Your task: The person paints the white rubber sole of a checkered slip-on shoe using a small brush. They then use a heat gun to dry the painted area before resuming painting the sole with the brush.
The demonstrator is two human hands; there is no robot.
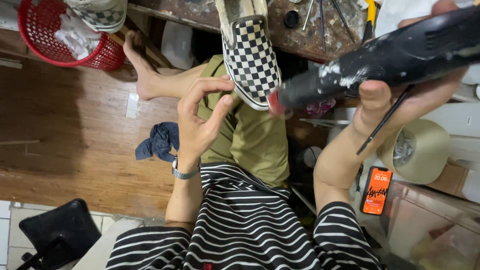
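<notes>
Black-and-white checkered canvas slip-on shoe (250,57) hangs over the worn workbench edge (310,42); a second (100,12) sits nearby. Right hand (425,92) grips one paint-spattered black heat gun (380,62) and thin brush (385,120); left hand (202,117) hovers beside, fingers loosely curled, empty.

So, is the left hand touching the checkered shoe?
Apart. In the head view, the left hand is raised with curled fingers, and a strip of olive shorts shows between its fingertips and the checkered shoe.

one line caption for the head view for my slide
Right hand aims a black heat gun at a checkered slip-on shoe; left hand hovers open beside it.
</notes>
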